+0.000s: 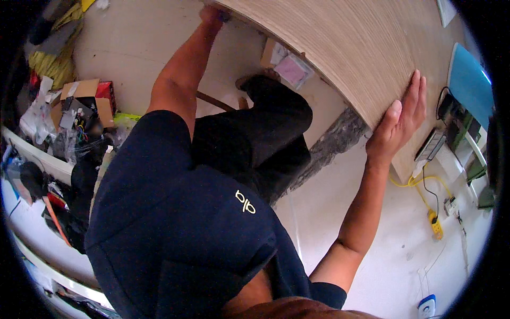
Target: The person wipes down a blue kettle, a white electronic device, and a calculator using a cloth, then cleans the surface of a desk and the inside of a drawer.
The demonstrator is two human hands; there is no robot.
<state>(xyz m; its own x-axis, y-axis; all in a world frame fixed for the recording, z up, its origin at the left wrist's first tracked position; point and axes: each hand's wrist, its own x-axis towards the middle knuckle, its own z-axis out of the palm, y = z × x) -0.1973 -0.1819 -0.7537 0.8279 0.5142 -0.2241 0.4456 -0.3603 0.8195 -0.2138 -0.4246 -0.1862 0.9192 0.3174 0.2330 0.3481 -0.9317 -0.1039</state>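
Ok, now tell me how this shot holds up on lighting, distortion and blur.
In the head view, black borders ring the image and the white ledge at left bows; in that same head view, the left hand is dim and blurry, while the right hand on the wood-grain tabletop is clearer; also in the head view, the black trousers show little detail.

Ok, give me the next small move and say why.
I'd probably ease the left hand out into clearer view: it sits dim at the edge of the wooden tabletop, its grip unclear, while the right hand rests open on top, seemingly able to steady it.
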